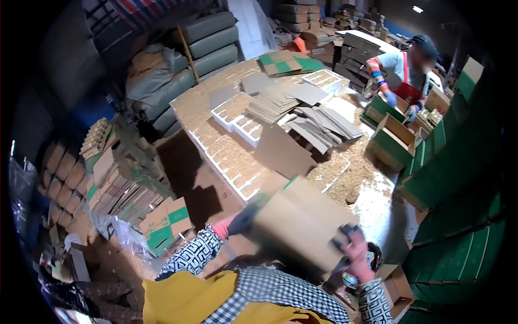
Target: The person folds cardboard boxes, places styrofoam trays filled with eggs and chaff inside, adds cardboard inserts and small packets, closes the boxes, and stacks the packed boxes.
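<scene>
Yellow garment: a yellow garment (189,297) with a black-and-white checked strip (280,291) fills the bottom of the frame, left of centre to centre.
Sleeves: both have a black-and-white maze pattern, the left sleeve (194,251) at lower left of centre, the right sleeve (376,302) at lower right.
Right hand: the right hand (354,249), in a pink glove with dark fingers, grips the carton at its right end.
Left hand: the left hand (244,220), gloved likewise, is at the carton's left end; its fingers are blurred, so how they close cannot be told.
Carton: the brown carton (302,218) sits tilted just below the centre of the frame, between the two hands, blurred at its left end.
Lower right: an open box (398,289) stands beside the right sleeve.
Left side: a stack of flattened boxes (129,181) in brown and green.
Table: sawdust-like material covers much of the table (372,208), which spans the middle of the frame.
On the table: grey sheets (326,127) lie loosely piled near a tan stack of sheets (272,105) and a white divided tray (326,81).
Right side: green boxes (453,140) stand in rows.
Upper right: a co-worker (402,70) in gloves reaches into a green-and-brown box (384,110).
Upper left: plump grey sacks (210,43) are piled up.
</scene>
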Demonstrator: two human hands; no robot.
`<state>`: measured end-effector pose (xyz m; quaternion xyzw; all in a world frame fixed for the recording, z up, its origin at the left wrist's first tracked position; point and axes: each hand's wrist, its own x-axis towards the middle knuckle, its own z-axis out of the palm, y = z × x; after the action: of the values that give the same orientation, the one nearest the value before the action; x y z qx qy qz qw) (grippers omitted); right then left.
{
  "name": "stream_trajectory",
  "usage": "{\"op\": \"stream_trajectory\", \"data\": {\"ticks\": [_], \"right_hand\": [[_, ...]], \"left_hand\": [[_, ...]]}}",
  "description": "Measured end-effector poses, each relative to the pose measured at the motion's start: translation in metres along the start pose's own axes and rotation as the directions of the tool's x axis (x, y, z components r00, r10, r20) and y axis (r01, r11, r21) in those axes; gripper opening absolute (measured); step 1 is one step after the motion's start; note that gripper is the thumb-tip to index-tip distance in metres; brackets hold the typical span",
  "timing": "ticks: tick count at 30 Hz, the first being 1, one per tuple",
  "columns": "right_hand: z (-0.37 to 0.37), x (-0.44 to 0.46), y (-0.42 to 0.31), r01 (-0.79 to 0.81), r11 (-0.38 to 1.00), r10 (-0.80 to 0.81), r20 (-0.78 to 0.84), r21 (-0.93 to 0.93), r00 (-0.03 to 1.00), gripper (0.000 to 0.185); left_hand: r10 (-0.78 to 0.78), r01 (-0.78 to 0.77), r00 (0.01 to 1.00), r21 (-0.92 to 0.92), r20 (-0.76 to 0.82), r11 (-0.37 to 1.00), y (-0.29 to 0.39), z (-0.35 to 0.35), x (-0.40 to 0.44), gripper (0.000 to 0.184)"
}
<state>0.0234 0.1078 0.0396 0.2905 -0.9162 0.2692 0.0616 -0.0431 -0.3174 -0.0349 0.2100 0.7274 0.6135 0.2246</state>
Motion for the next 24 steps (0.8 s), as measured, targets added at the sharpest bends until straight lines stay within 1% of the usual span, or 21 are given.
{"op": "stream_trajectory", "data": {"ticks": [1, 2, 3, 4, 5, 7, 8, 9, 10, 11, 12, 13, 14, 15, 16, 17, 19, 20, 21, 23, 24], "right_hand": [[0.021, -0.003, 0.029, -0.095, 0.985, 0.132, -0.276, 0.144, 0.952, 0.055], [0.025, -0.001, 0.05, -0.276, 0.687, 0.446, -0.09, 0.672, 0.89, 0.046], [0.03, 0.0, 0.071, -0.266, 0.121, 0.699, 0.109, 0.956, 0.707, 0.038], [0.045, -0.002, 0.092, -0.254, 0.007, 0.761, 0.159, 0.967, 0.629, 0.039], [0.055, -0.003, 0.106, -0.338, 0.069, 0.788, 0.157, 0.939, 0.595, 0.039], [0.043, 0.013, 0.105, -0.481, 0.082, 0.855, 0.186, 0.873, 0.484, 0.041], [0.007, 0.035, 0.069, -0.421, -0.062, 0.898, 0.235, 0.905, 0.373, 0.043], [-0.023, 0.051, 0.033, -0.342, -0.094, 0.926, 0.209, 0.935, 0.316, 0.045], [-0.025, 0.051, 0.024, -0.373, 0.073, 0.911, 0.09, 0.925, 0.403, 0.052], [-0.002, 0.038, 0.039, -0.352, 0.399, 0.752, -0.082, 0.847, 0.654, 0.065], [0.012, 0.041, 0.028, -0.642, 0.659, 0.729, -0.122, 0.392, 0.674, 0.072], [0.022, 0.052, 0.018, -0.696, 0.689, 0.683, -0.141, -0.202, 0.717, 0.079], [0.027, 0.061, 0.013, -0.777, 0.507, 0.785, -0.172, -0.372, 0.595, 0.085], [0.024, 0.061, 0.017, -0.763, 0.559, 0.748, -0.201, -0.324, 0.633, 0.083], [0.022, 0.063, 0.023, -0.765, 0.593, 0.745, -0.188, -0.253, 0.64, 0.081], [0.021, 0.067, 0.025, -0.765, 0.618, 0.746, -0.172, -0.18, 0.643, 0.079], [0.021, 0.086, 0.008, -0.794, 0.573, 0.772, -0.192, -0.204, 0.606, 0.076], [0.022, 0.083, 0.013, -0.796, 0.56, 0.775, -0.194, -0.231, 0.602, 0.076], [0.024, 0.083, 0.016, -0.795, 0.551, 0.774, -0.203, -0.254, 0.6, 0.076], [0.027, 0.091, 0.016, -0.791, 0.554, 0.755, -0.244, -0.26, 0.609, 0.075], [0.029, 0.089, 0.018, -0.8, 0.536, 0.763, -0.251, -0.271, 0.596, 0.075]], "left_hand": [[0.016, -0.015, 1.0, -0.13, 0.005, 0.991, 0.038, -0.002, 0.007, 0.065], [0.032, -0.028, 0.999, -0.257, 0.01, 0.966, 0.076, -0.004, 0.014, 0.07], [0.124, -0.115, 0.992, -0.232, 0.025, 0.966, 0.126, 0.006, 0.025, 0.075], [0.042, -0.038, 0.997, 0.068, -0.06, 0.997, 0.114, 0.015, 0.035, 0.079], [-0.012, 0.069, 0.987, 0.354, -0.159, 0.933, 0.094, 0.024, 0.049, 0.083], [-0.27, 0.287, 0.954, 0.133, -0.13, 0.949, 0.053, 0.043, 0.08, 0.084], [-0.235, 0.268, 0.954, 0.174, -0.188, 0.948, 0.049, 0.05, 0.092, 0.081], [-0.21, 0.261, 0.948, 0.205, -0.24, 0.943, 0.044, 0.06, 0.101, 0.079], [-0.114, 0.15, 0.95, 0.105, -0.289, 0.983, 0.029, 0.07, 0.111, 0.076], [-0.263, 0.242, 0.914, -0.105, -0.31, 0.964, 0.017, 0.062, 0.105, 0.073], [-0.397, 0.308, 0.865, -0.301, -0.306, 0.902, 0.009, 0.043, 0.104, 0.07], [-0.349, 0.284, 0.787, -0.203, -0.509, 0.937, -0.007, 0.018, 0.102, 0.069], [-0.282, 0.3, 0.669, -0.098, -0.687, 0.949, -0.023, -0.008, 0.1, 0.069], [0.108, 0.363, 0.459, 0.297, -0.882, 0.883, -0.053, -0.041, 0.09, 0.07], [-0.086, 0.66, 0.373, 0.199, -0.924, 0.724, -0.102, -0.08, 0.074, 0.073], [-0.245, 0.88, 0.229, 0.093, -0.942, 0.466, -0.143, -0.105, 0.065, 0.076], [-0.461, 0.903, 0.271, 0.057, -0.845, 0.427, -0.171, -0.105, 0.075, 0.082], [-0.494, 0.798, 0.276, -0.09, -0.824, 0.595, -0.189, -0.096, 0.092, 0.088], [-0.442, 0.724, 0.148, -0.208, -0.884, 0.658, -0.183, -0.083, 0.104, 0.078], [-0.42, 0.375, 0.252, -0.312, -0.872, 0.873, -0.099, -0.076, 0.1, 0.102], [-0.429, 0.314, 0.181, -0.362, -0.885, 0.878, -0.1, -0.075, 0.105, 0.1]]}}
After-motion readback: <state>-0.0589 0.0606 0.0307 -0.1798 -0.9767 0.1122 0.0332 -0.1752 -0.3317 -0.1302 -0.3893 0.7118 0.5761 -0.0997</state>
